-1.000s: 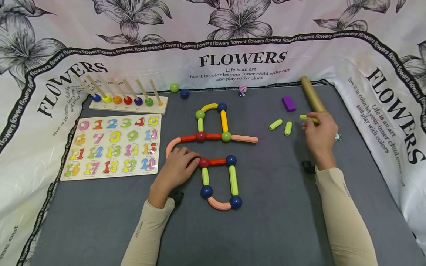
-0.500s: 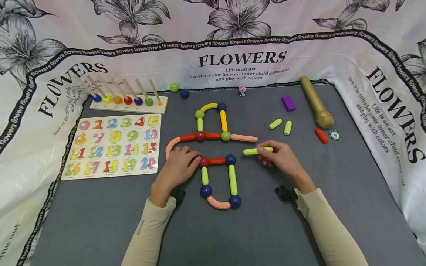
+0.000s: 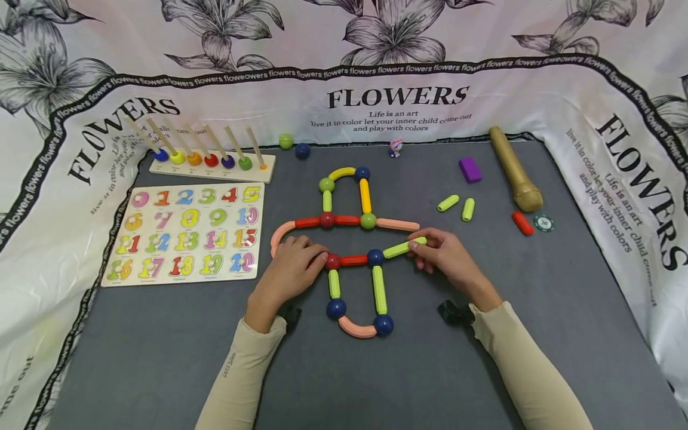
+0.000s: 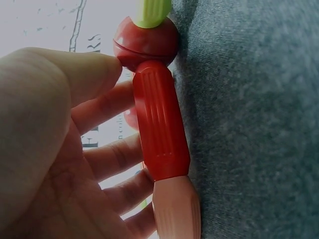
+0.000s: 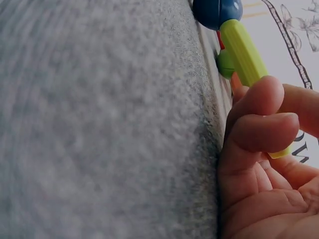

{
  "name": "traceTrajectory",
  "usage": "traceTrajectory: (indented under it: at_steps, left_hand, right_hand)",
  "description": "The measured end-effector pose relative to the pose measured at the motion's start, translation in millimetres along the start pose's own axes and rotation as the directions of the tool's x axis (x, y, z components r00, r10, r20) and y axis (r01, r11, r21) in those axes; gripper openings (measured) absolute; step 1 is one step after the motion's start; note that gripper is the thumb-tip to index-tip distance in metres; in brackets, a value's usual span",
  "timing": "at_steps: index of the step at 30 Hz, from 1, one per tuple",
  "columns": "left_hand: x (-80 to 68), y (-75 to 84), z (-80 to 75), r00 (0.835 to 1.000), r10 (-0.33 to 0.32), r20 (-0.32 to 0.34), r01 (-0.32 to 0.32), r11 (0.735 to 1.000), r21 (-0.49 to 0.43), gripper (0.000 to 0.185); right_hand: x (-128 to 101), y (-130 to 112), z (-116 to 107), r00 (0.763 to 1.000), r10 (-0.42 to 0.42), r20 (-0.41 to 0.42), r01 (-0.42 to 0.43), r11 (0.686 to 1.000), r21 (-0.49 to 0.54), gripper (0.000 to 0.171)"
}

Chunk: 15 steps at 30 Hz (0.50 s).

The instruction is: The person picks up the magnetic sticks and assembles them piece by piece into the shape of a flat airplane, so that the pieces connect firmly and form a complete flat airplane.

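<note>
Grey felt table (image 3: 484, 358), flower-print cloth behind. Your right hand (image 3: 448, 255) pinches the lime-green rod (image 3: 404, 247) at its outer end; its inner end meets the dark blue ball (image 3: 375, 257) of the lower figure. Your left hand (image 3: 290, 272) lies with relaxed fingers at the red ball (image 3: 332, 261), thumb touching it. Best handling, likely: brace that red ball, seat the rod squarely on the blue ball, then let go gently so the joints don't skew.

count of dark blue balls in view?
6: loose blue ball by the back cloth, one atop the upper loop, one touching the held green stick, two on the lower loop, one on the peg board.
</note>
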<state>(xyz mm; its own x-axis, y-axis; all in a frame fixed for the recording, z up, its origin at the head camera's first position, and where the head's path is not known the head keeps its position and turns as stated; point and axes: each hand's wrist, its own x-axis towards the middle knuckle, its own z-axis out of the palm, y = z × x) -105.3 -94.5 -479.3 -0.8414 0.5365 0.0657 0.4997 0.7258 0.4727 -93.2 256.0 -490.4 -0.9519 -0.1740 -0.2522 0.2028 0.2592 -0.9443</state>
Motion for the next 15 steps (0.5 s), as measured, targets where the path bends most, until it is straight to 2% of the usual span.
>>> traceTrajectory:
  at_steps: [9,13,15]
  left_hand:
    - [-0.2,-0.9,-0.5,1.0,-0.012,0.002,0.012,1.0,0.0,0.025]
    - [-0.2,-0.9,0.8,1.0,-0.011,-0.005,0.011,1.0,0.007,0.025]
    - [0.2,-0.3,1.9,1.0,-0.007,-0.006,0.007,1.0,0.008,0.025]
  right_hand:
    - [3.4,-1.1,1.9,0.993,0.09,-0.075,-0.074,0.976,0.203,0.036]
    - [2.9,-0.3,0.4,0.99,0.111,-0.091,-0.089,0.972,0.218,0.039]
    - [1.8,-1.1,-4.3,0.987,0.11,-0.118,-0.089,0.981,0.174,0.044]
